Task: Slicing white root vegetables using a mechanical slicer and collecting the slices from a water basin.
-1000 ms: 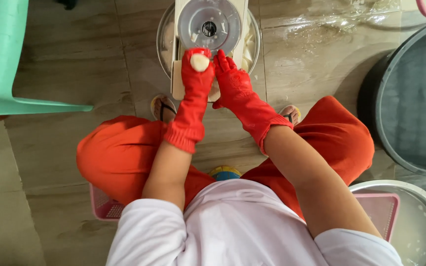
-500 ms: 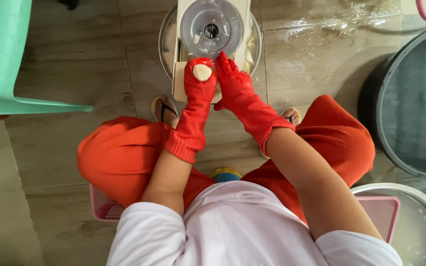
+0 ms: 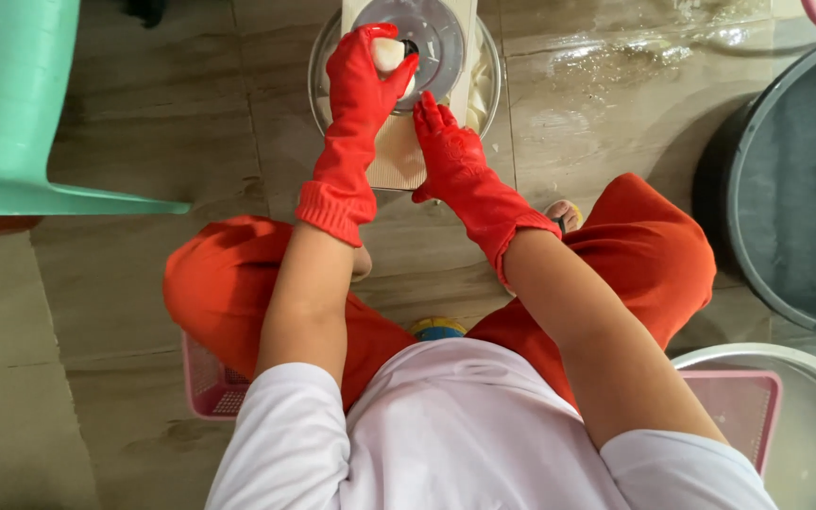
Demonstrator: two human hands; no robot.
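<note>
L hand [image 3: 363, 71] has pushed fwd since 0.5 s ago, from the slicer board's [image 3: 399, 156] near end up onto the metal disc [image 3: 432, 33], fingers closed around pale root piece [image 3: 387, 54]. R hand [image 3: 446, 151] same spot, flat on board, holding nothing. Looks like a slicing stroke, bowl [image 3: 318, 66] underneath.

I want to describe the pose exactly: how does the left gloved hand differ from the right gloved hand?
The left hand reaches farther forward, over the round metal disc of the slicer, while the right hand rests nearer, at the side of the pale board. The left hand is closed around a pale round piece; the right hand holds nothing, its fingers stretched out. Both wear long red rubber gloves.
</note>
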